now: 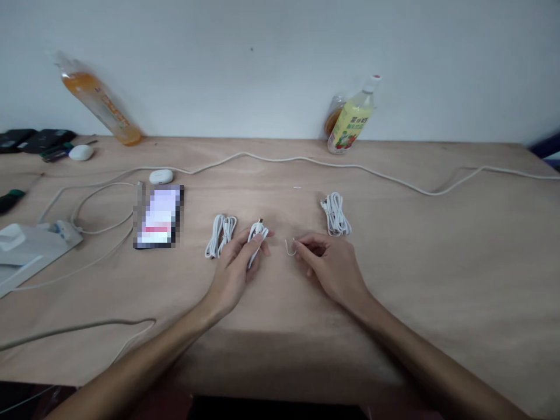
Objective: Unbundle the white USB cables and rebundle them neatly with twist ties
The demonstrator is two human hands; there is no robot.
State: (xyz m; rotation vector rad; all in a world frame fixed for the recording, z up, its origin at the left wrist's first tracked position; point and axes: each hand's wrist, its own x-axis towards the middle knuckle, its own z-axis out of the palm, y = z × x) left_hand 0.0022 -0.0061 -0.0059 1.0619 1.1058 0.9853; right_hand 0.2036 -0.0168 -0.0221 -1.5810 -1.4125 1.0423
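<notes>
My left hand [238,265] is closed on a coiled white cable [257,236], with a metal plug end sticking up past the fingers. Between the thumb and fingertips of my right hand [330,262] is a thin white twist tie [289,249], bent into a hook shape. The two hands are apart, with bare tabletop between them. Just left of my left hand lie coiled white cables [216,236] side by side. Another coiled white cable bundle [336,214] lies beyond my right hand. A short white strip [297,188] rests farther back on the table.
A phone [160,216] and white earbud case [161,176] lie left. A power strip [26,256] with plugs sits at the left edge. One long white cord [280,160] crosses the table's back. An orange drink bottle [102,108] and a yellow-labelled bottle [352,122] stand by the wall.
</notes>
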